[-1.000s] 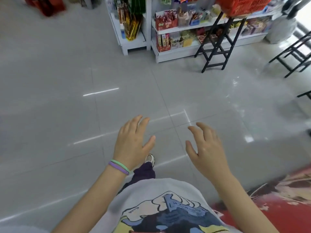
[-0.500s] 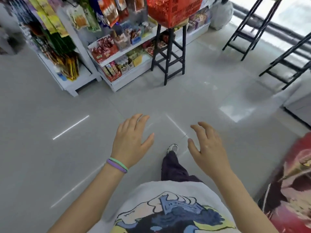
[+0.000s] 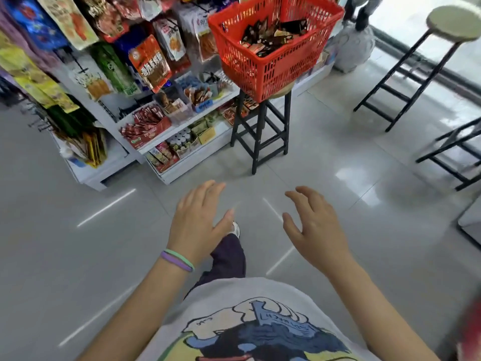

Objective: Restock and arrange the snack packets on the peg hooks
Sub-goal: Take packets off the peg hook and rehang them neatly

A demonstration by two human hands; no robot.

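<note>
A red plastic basket holding several dark snack packets stands on a black stool ahead. Left of it, snack packets hang in rows from peg hooks on a white display rack. My left hand, with purple and green bands at the wrist, is held out over the floor with fingers spread and holds nothing. My right hand is beside it, fingers relaxed and slightly bent, holding nothing. Both hands are well short of the basket and the rack.
White lower shelves under the hooks carry boxes of small snacks. A round-topped stool and other black stool frames stand at the right. Grey tiled floor lies between me and the rack.
The rack, basket and stool have come much closer and larger in view as I walked toward them. Both hands stay held out in front, holding nothing.
</note>
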